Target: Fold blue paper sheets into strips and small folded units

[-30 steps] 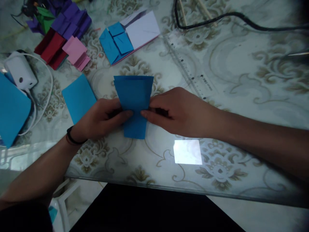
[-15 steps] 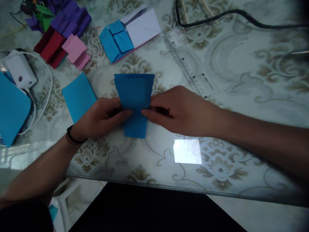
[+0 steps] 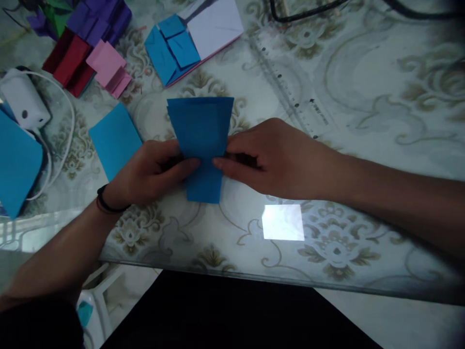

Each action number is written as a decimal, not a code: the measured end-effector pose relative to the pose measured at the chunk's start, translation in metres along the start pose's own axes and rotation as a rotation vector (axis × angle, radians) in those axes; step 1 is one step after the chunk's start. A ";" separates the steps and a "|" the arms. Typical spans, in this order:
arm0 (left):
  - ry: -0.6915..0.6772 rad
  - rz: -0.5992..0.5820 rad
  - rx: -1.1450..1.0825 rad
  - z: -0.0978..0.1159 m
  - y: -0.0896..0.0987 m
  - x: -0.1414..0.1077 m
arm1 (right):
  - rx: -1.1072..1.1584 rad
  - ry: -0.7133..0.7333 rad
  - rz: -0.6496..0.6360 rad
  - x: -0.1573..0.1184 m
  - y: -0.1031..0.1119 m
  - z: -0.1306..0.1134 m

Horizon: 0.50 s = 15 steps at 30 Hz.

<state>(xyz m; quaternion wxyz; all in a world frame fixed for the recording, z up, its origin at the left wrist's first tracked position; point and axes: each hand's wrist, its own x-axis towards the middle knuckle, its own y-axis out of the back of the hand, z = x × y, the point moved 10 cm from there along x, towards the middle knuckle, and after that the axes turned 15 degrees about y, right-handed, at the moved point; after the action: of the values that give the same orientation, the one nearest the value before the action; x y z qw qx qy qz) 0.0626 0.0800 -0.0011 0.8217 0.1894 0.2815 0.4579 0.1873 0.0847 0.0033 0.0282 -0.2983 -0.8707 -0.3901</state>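
Note:
A folded blue paper [image 3: 201,126] is held up over the table between both my hands, its wider end away from me and two layers showing at the top edge. My left hand [image 3: 154,169] pinches its left side, thumb on the face turned to me and fingers behind. On the right side my right hand [image 3: 257,160] pinches it the same way, the two thumb tips close together. The fingers behind the paper are partly hidden. Just left of my left hand lies a flat blue paper sheet [image 3: 115,138], partly covered by that hand.
Folded pieces in purple [image 3: 100,22], red [image 3: 69,63] and pink [image 3: 108,68] paper lie at the back left. A blue and white folded paper [image 3: 181,48] and a clear ruler [image 3: 286,87] lie beyond my hands. At left are a white device [image 3: 25,102] with its cable and more blue paper [image 3: 16,160].
The view has shifted slightly, so the things on the table sit a little higher in the picture. Both hands keep the same pinch on the folded blue paper.

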 end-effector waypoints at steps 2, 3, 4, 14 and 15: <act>-0.006 0.013 0.010 0.002 0.001 0.000 | 0.010 0.000 0.013 -0.001 0.000 0.000; -0.013 0.019 0.015 0.003 0.001 0.000 | 0.015 -0.001 0.022 -0.001 0.001 0.001; -0.027 0.023 0.018 0.005 0.001 0.000 | 0.020 -0.004 0.030 -0.002 0.001 0.001; -0.192 0.032 -0.003 0.023 0.000 -0.001 | -0.007 0.005 0.041 -0.002 0.006 -0.005; -0.187 0.040 0.002 0.022 0.000 -0.001 | -0.009 0.010 0.041 -0.002 0.007 -0.005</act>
<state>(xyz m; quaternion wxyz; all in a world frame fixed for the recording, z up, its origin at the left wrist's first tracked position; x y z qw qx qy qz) 0.0757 0.0783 0.0162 0.8351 0.2376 0.2002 0.4541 0.1915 0.0835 0.0110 0.0394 -0.3144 -0.8623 -0.3951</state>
